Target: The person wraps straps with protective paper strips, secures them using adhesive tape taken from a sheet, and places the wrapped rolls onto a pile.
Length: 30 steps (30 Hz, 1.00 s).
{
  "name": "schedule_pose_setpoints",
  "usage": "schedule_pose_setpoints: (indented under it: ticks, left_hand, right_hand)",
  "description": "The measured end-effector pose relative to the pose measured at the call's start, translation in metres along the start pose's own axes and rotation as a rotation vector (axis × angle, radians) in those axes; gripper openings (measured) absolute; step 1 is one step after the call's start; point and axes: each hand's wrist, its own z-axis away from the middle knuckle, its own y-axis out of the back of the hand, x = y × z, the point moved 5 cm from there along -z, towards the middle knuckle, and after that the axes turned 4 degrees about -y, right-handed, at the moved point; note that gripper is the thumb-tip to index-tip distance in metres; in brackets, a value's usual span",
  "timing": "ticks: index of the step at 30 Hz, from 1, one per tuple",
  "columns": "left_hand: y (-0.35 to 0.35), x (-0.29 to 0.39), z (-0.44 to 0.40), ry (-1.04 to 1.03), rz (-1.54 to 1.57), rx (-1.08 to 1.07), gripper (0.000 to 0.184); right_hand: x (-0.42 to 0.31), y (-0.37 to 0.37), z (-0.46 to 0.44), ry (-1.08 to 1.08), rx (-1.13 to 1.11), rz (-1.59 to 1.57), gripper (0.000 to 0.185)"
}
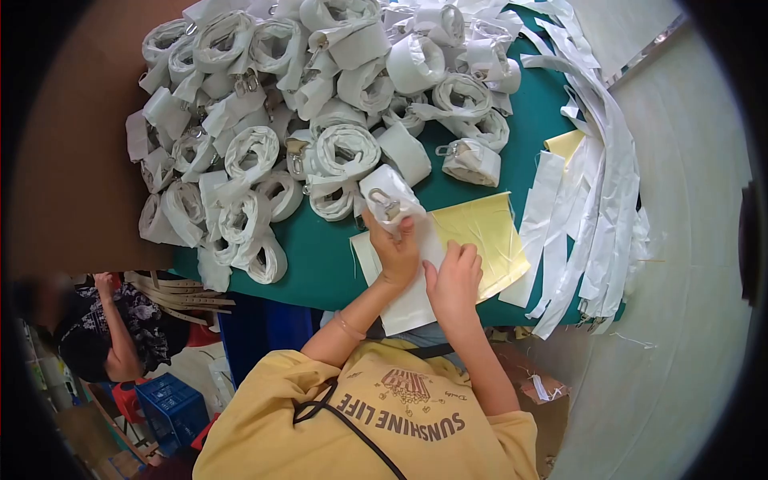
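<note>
My left hand (398, 254) is closed round a white wrapped roll (406, 186), holding it up just past the table's near part. A metal clasp (386, 203) shows on the roll's side facing me. Close by on the right is my right hand (456, 282), its thumb apart from its bent fingers. Those fingertips are over the edge of a yellow sheet (484, 232), and nothing shows in them. A white sheet (394, 302) lies partly beneath both hands and hangs over the table edge.
Many similar white rolls (348, 150) with metal clasps are heaped across the green table (308, 264). Long white strips (604, 184) hang over its right side. At lower left, another person (116, 328) sits near a blue crate (170, 410). Below right stands a cardboard box (534, 400).
</note>
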Motion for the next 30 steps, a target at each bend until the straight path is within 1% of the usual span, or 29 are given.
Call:
schedule_pose_setpoints:
  ticks: [2,3,5,6,8,9,11,12,13,15,16,17,18,19,20,21,23,24,26,27,28,29,30]
  left_hand:
    - [0.008,-0.01,-0.001,0.093,0.119,0.114,0.042]
    - [0.01,-0.012,0.0,0.096,0.113,0.115,0.042]
    - [0.01,-0.017,0.001,0.132,0.189,0.121,0.043]
    - [0.01,-0.016,0.002,0.135,0.189,0.121,0.043]
    - [0.01,-0.014,0.001,0.134,0.178,0.115,0.045]
    - [0.01,-0.014,0.001,0.139,0.181,0.117,0.045]
    - [0.01,-0.014,0.0,0.116,0.185,0.096,0.045]
    - [0.009,-0.015,0.0,0.12,0.188,0.097,0.045]
    - [0.01,-0.016,0.0,0.114,0.158,0.083,0.044]
    - [0.01,-0.014,-0.001,0.113,0.129,0.062,0.044]
    - [0.009,-0.012,-0.001,0.102,0.116,0.074,0.043]
    - [0.009,-0.008,-0.002,0.09,0.103,0.086,0.043]
    - [0.007,-0.007,-0.003,0.092,0.105,0.083,0.043]
    - [0.006,-0.007,-0.002,0.114,0.126,0.088,0.043]
    - [0.005,-0.005,-0.003,0.136,0.146,0.091,0.042]
    - [0.003,-0.001,-0.006,0.137,0.148,0.089,0.042]
    - [0.005,0.012,-0.012,0.045,0.047,0.116,0.042]
    - [0.006,0.015,-0.014,0.045,0.046,0.115,0.042]
    - [0.005,0.021,-0.016,-0.01,-0.015,0.091,0.043]
    - [0.006,0.019,-0.015,-0.006,-0.015,0.09,0.043]
    - [0.007,0.018,-0.015,-0.019,-0.094,0.048,0.044]
    - [0.005,0.018,-0.016,-0.034,-0.17,0.008,0.044]
    - [0.004,0.019,-0.015,-0.032,-0.169,0.004,0.044]
  right_hand:
    - [-0.007,-0.011,-0.012,-0.158,-0.145,0.097,0.028]
    - [-0.008,-0.011,-0.02,-0.158,-0.152,0.095,0.028]
    - [0.003,-0.026,-0.029,-0.271,-0.574,-0.138,0.023]
    - [0.009,-0.023,-0.03,-0.272,-0.576,-0.136,0.023]
    - [0.011,-0.018,-0.032,-0.175,-0.627,-0.494,0.021]
    - [0.008,-0.012,-0.038,-0.091,-0.58,-0.718,0.022]
    - [0.016,0.001,-0.042,-0.337,-0.717,-0.806,0.021]
    - [0.024,-0.003,-0.044,-0.316,-0.636,-0.668,0.023]
    - [0.02,-0.001,-0.042,-0.32,-0.636,-0.666,0.023]
    - [0.013,0.0,-0.031,-0.521,-0.622,-0.528,0.022]
    - [0.016,-0.003,-0.031,-0.369,-0.44,-0.312,0.018]
    - [0.015,-0.014,-0.026,-0.373,-0.438,-0.31,0.018]
    - [0.008,-0.014,-0.026,-0.25,-0.235,-0.143,0.019]
    - [-0.003,-0.01,-0.024,-0.127,-0.034,0.023,0.026]
    - [-0.007,-0.018,-0.024,-0.207,-0.146,-0.032,0.04]
    - [-0.006,-0.02,-0.027,-0.209,-0.144,-0.031,0.04]
    - [-0.004,-0.031,-0.029,-0.199,-0.236,0.074,0.045]
    - [-0.003,-0.029,-0.029,-0.199,-0.237,0.072,0.045]
    - [-0.005,-0.008,-0.029,-0.176,0.012,0.066,0.042]
    - [-0.002,-0.007,-0.026,-0.23,0.026,0.028,0.042]
    - [-0.002,-0.004,-0.024,-0.232,0.024,0.029,0.042]
    - [0.0,-0.002,-0.023,-0.234,-0.008,0.109,0.042]
    - [0.002,-0.001,-0.022,-0.24,-0.042,0.188,0.041]
